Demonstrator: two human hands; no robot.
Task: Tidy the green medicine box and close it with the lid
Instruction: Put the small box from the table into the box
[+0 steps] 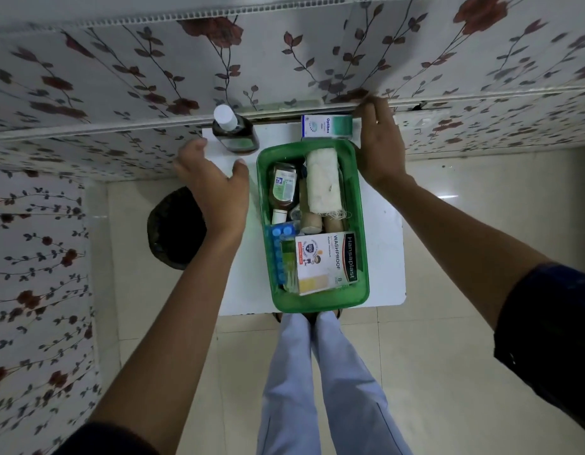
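The green medicine box (317, 305) stands open on a small white table (384, 244). Inside lie a Hansaplast carton (327, 261), a white gauze roll (324, 182), a small brown bottle (284, 188), blue blister packs (279, 247) and tan bandage rolls. Behind the box stand a dark syrup bottle with a white cap (235, 134) and a small Optibez carton (327, 126). My left hand (212, 185) hovers with spread fingers just left of the box. My right hand (379, 149) lies flat beside the carton's right end, fingertips at the wall ledge. No lid is visible.
A floral-papered wall and ledge (284, 77) run right behind the table. A black bin (176, 228) sits on the tiled floor to the table's left. My legs in light trousers (317, 372) are at the table's near edge.
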